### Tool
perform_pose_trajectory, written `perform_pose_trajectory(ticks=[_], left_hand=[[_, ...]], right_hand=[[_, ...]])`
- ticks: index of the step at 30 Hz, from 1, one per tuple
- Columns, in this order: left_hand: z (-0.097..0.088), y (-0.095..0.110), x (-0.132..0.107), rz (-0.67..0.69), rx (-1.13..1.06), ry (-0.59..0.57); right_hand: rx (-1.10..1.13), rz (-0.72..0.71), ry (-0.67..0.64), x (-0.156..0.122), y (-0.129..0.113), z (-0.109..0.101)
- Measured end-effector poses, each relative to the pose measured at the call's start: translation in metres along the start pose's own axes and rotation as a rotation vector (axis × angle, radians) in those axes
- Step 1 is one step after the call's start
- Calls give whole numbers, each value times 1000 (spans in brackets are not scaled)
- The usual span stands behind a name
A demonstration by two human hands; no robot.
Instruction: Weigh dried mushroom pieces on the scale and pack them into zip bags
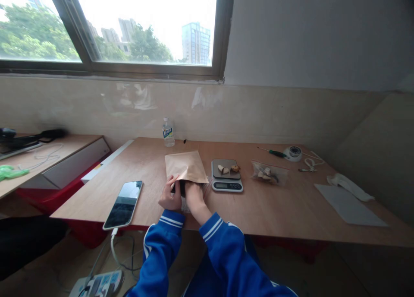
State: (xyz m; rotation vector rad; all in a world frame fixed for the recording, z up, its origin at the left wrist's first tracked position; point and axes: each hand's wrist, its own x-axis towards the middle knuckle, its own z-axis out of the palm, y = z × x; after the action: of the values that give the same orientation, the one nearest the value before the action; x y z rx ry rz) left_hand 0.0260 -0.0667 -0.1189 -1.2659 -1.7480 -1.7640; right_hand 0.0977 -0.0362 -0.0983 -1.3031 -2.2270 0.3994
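The right hand (194,194) reaches into the kraft-paper bag (186,165), fingers hidden, so I cannot tell its grip; the left hand (170,195), partly curled, pinches the bag's near edge. The bag lies left of the digital scale (227,186).

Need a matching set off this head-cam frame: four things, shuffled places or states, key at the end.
Things
1. right hand
2. scale
3. phone
4. bottle

Places or states
A. carries small pieces on its top
B. stands upright near the wall
C. partly inside the mouth of the brown paper bag
D. lies near the front table edge, with a white cable plugged in

Pairs: 1-C, 2-A, 3-D, 4-B
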Motion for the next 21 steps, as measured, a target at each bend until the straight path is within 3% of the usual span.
perform_pose_trajectory(ticks=[4, 9, 16, 21], left_hand=[[0, 0, 0, -5, -17, 1], [0, 0, 0, -16, -35, 5], [-2, 4, 1, -43, -54, -18], [-2, 5, 2, -46, -28, -40]], right_hand=[[-126, 94, -34, -4, -9, -16], [-135, 60, -35, -29, -16, -33], [176, -77, 178, -56, -8, -46], [353, -144, 255, -61, 3, -50]])
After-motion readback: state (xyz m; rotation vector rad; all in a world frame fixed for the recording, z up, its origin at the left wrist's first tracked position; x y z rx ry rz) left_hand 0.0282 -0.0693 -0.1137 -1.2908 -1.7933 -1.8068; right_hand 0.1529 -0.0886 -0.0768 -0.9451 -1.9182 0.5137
